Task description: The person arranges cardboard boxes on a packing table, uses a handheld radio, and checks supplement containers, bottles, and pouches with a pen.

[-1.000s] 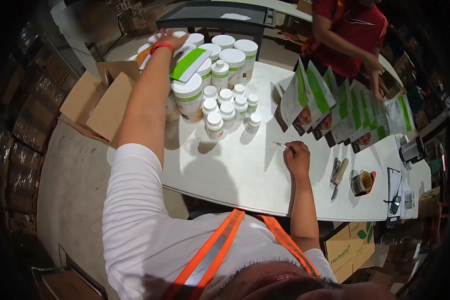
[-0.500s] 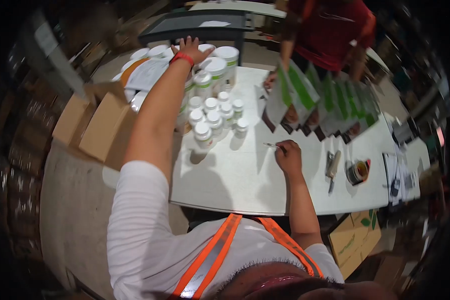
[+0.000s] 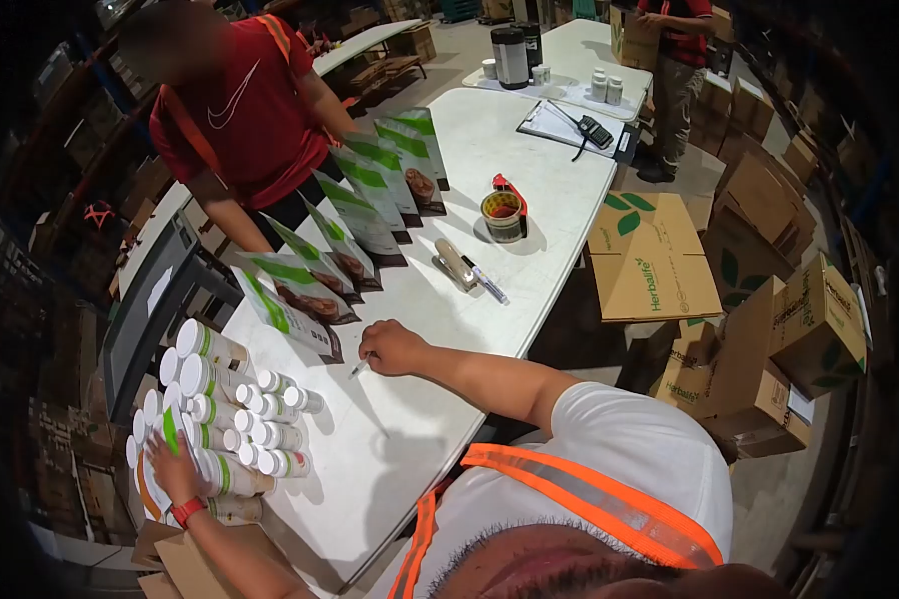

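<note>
My left hand (image 3: 174, 469), with a red wristband, lies over the group of white tubs (image 3: 202, 377) with its fingers stretched out. A small green-and-white patch (image 3: 171, 429) shows by its fingertips; I cannot tell what it belongs to. Several small white bottles (image 3: 275, 435) stand beside the larger tubs. Closed on the table, my right hand (image 3: 394, 348) grips a slim pen (image 3: 359, 369), its tip pointing towards the bottles. Just past that hand stands a row of pouches with green tops (image 3: 288, 302).
On the white table (image 3: 440, 344) lie a box cutter (image 3: 454, 264), a marker (image 3: 489, 284) and a tape roll (image 3: 503, 217). Farther off are a clipboard (image 3: 559, 125) and radio (image 3: 596, 132). A co-worker in red (image 3: 245, 110) stands behind the pouches. Cardboard boxes (image 3: 652, 258) crowd the right.
My view has turned to the right, bringing the boxes and far tables into sight. My left hand stays over the tubs, and my right hand still holds the pen on the table.
</note>
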Demonstrator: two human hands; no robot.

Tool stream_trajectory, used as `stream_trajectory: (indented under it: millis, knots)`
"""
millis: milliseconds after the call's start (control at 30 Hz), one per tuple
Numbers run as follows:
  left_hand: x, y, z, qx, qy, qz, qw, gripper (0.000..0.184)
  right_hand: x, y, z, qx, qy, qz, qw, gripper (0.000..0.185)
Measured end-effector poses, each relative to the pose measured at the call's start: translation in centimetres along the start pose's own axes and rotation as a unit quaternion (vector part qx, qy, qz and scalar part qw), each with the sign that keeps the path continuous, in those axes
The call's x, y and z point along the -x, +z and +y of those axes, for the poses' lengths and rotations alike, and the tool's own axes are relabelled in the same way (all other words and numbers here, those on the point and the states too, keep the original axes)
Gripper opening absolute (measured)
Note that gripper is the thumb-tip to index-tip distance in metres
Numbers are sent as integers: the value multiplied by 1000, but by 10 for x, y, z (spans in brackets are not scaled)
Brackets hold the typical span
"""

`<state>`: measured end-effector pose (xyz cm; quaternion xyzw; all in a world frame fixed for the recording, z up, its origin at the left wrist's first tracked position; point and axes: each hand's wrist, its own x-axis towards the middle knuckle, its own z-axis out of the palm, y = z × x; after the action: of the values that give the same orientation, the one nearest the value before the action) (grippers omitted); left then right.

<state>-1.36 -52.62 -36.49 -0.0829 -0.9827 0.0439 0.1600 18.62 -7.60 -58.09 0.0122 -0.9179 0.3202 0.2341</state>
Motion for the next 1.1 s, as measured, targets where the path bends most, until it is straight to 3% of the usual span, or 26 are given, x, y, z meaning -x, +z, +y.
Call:
stream_trajectory:
  millis: [133, 367, 433, 500, 567, 600, 633, 700, 767, 833, 1000, 1033, 1100]
  knots:
    - [-31, 49, -59, 6, -117, -106, 987, 82, 0, 3, 2, 6, -12, 20, 1000, 13]
    - [-12, 55, -22, -1, -144, -24, 989, 80, 0, 9, 11, -6, -36, 17, 999, 15]
    - [1, 38, 19, 10, -58, 80, 995, 74, -1, 8, 11, -1, -30, 6, 1000, 14]
    - [15, 26, 67, 141, 167, 217, 951, 68, -1, 4, 7, -1, -25, 0, 1000, 14]
    - [62, -6, 154, 296, 232, 168, 911, 66, -2, 2, 6, 0, -25, -4, 1000, 14]
    - [80, 0, 188, 449, 258, 94, 850, 63, -2, 2, 7, -1, -27, -3, 1000, 14]
    - [106, 11, 222, 497, 231, 29, 836, 63, -1, 3, 7, -4, -26, -2, 1000, 14]
    - [131, 66, 267, 442, 359, 5, 822, 68, 0, 7, 11, -59, -25, 33, 997, 14]
    - [161, 101, 308, 404, 358, 1, 842, 70, -3, 5, 11, -103, -23, 104, 989, 14]
    - [176, 132, 321, 283, 362, -22, 888, 70, -5, -4, 12, -84, 11, 187, 979, 16]
    - [170, 138, 324, 232, 353, -51, 905, 62, 4, -68, 15, -188, 105, 209, 954, 16]
    - [171, 142, 324, 232, 355, -43, 905, 61, 15, -75, 33, -52, 63, 200, 976, 18]
    - [174, 145, 322, 237, 354, -39, 904, 61, 46, -86, 49, 46, 76, 133, 987, 19]
